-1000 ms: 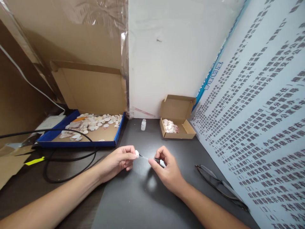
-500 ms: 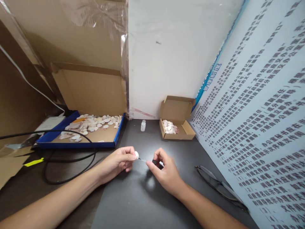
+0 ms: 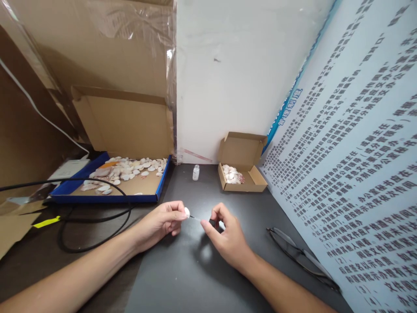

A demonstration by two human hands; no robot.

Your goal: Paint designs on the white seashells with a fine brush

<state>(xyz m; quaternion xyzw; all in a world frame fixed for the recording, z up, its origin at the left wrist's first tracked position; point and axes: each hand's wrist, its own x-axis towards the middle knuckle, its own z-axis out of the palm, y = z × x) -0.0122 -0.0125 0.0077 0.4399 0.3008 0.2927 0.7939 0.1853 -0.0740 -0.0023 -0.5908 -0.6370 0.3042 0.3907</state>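
Note:
Between the thumb and fingers of my left hand [image 3: 169, 218] is a small white shell [image 3: 186, 212], its edge sticking out toward the right. My right hand [image 3: 228, 234] pinches a brush applicator [image 3: 212, 222] by its black cap. The applicator's thin clear stem points left, and its dark tip is at or very close to the shell; whether they touch I cannot tell. Behind both hands a small bottle [image 3: 196, 173] with a white label stands upright on the dark table, no cap visible on it.
At the left sits a blue-edged tray box [image 3: 107, 198] of white shells, a black cable [image 3: 97, 248] looping before it. A small cardboard box [image 3: 246, 187] holding shells stands at back right. Folded glasses [image 3: 302, 258] lie beside the printed wall sheet [image 3: 358, 143].
Almost nothing differs. My right hand has shifted very slightly to the right with the applicator; my left hand keeps the shell in the same place.

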